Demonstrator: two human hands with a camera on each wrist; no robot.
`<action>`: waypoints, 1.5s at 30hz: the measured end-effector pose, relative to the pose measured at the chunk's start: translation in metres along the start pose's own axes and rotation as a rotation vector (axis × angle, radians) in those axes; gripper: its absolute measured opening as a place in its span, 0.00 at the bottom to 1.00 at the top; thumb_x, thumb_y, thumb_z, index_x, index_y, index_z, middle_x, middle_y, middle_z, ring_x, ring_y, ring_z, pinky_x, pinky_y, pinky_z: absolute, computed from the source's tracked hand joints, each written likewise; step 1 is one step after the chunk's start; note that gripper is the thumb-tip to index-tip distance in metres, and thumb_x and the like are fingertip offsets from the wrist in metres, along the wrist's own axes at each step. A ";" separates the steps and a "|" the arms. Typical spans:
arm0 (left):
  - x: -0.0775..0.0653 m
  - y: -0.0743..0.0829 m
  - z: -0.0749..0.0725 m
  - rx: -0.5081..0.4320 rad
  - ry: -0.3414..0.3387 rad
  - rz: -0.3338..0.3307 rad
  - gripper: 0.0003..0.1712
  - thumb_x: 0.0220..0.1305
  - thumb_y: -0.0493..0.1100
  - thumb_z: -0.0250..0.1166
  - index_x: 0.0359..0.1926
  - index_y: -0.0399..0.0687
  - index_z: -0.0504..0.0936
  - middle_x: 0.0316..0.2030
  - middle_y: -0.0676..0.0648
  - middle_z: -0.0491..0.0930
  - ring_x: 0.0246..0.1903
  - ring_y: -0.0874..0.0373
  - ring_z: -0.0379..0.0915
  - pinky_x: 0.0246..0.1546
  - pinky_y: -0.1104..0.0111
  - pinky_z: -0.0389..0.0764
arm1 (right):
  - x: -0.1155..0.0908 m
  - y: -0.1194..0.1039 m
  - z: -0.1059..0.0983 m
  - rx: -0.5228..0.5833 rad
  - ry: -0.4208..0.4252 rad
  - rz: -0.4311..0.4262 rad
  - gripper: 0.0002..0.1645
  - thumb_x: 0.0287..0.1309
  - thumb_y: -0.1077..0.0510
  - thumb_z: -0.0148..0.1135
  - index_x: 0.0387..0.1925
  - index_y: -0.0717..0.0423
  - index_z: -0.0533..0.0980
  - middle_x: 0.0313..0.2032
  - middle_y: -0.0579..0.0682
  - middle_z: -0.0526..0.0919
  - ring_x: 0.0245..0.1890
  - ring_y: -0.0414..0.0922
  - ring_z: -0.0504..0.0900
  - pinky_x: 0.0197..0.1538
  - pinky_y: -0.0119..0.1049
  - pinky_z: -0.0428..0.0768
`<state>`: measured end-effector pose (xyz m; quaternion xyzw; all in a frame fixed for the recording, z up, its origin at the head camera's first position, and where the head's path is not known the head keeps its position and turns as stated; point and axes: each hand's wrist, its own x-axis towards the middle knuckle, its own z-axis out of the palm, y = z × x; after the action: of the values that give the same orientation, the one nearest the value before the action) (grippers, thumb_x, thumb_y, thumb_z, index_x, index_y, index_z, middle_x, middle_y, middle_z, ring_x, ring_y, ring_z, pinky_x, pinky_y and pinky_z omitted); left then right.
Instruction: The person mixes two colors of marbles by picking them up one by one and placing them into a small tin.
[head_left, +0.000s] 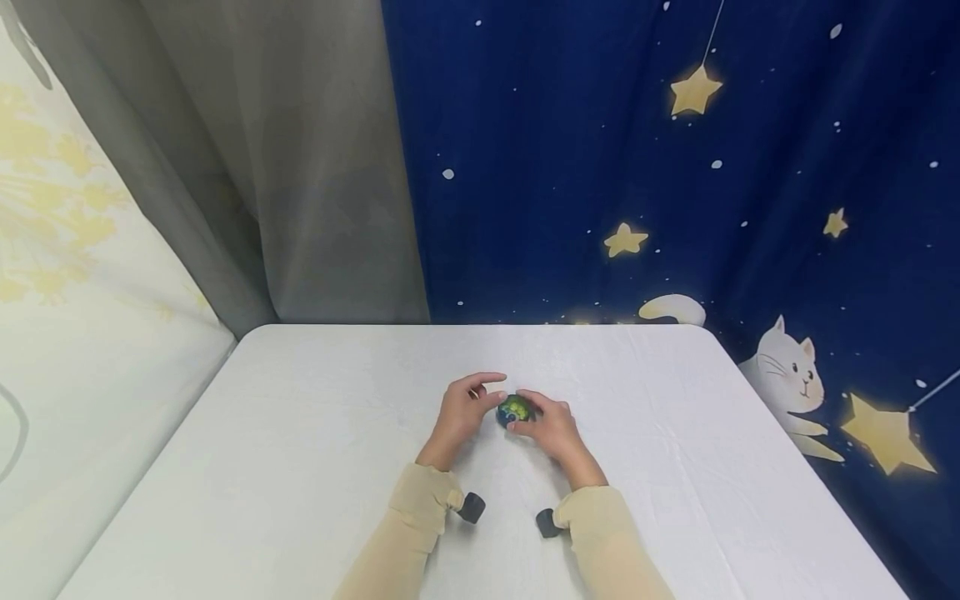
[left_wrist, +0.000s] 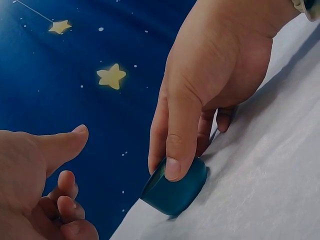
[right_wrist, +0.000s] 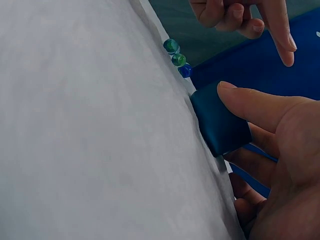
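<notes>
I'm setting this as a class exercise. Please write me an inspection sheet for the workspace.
Surface: white table, faintly creased.
Job's things: blue-green cup on the table, with green showing inside from above, details too small to tell; three green and blue marbles near it in the right wrist view.
Clutter: nothing seen.
Left hand: beside the cup, holding nothing.
Right hand: grips the cup between thumb and fingers.
Cables: nothing seen.
Surroundings: grey curtain, blue curtain printed with stars and a cat.

The right hand (head_left: 553,429) partly hides the cup (left_wrist: 180,194), whose contents (head_left: 516,407) are too small to count.
</notes>
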<state>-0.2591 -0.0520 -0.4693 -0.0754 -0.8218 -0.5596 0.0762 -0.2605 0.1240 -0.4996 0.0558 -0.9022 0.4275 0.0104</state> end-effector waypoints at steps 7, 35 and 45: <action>0.000 -0.001 -0.004 0.023 0.007 -0.023 0.14 0.59 0.43 0.71 0.47 0.51 0.86 0.23 0.51 0.70 0.21 0.59 0.63 0.21 0.70 0.67 | -0.001 0.001 0.000 0.018 -0.005 0.025 0.36 0.46 0.52 0.76 0.60 0.47 0.76 0.59 0.53 0.77 0.64 0.61 0.66 0.63 0.60 0.61; 0.002 -0.015 -0.017 0.154 0.036 -0.142 0.12 0.58 0.41 0.71 0.44 0.50 0.86 0.25 0.50 0.72 0.25 0.57 0.68 0.27 0.66 0.69 | -0.002 -0.002 -0.001 0.007 -0.011 0.028 0.35 0.47 0.52 0.76 0.60 0.47 0.76 0.59 0.56 0.76 0.62 0.62 0.67 0.61 0.61 0.62; 0.004 -0.023 -0.036 0.193 0.075 -0.147 0.10 0.59 0.42 0.70 0.43 0.48 0.86 0.26 0.50 0.74 0.26 0.55 0.66 0.30 0.64 0.67 | -0.002 -0.003 -0.001 0.014 0.002 0.007 0.36 0.45 0.53 0.77 0.59 0.49 0.76 0.58 0.57 0.77 0.61 0.62 0.69 0.61 0.58 0.64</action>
<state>-0.2667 -0.0936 -0.4764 0.0138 -0.8717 -0.4845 0.0725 -0.2582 0.1235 -0.4971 0.0522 -0.8994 0.4339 0.0094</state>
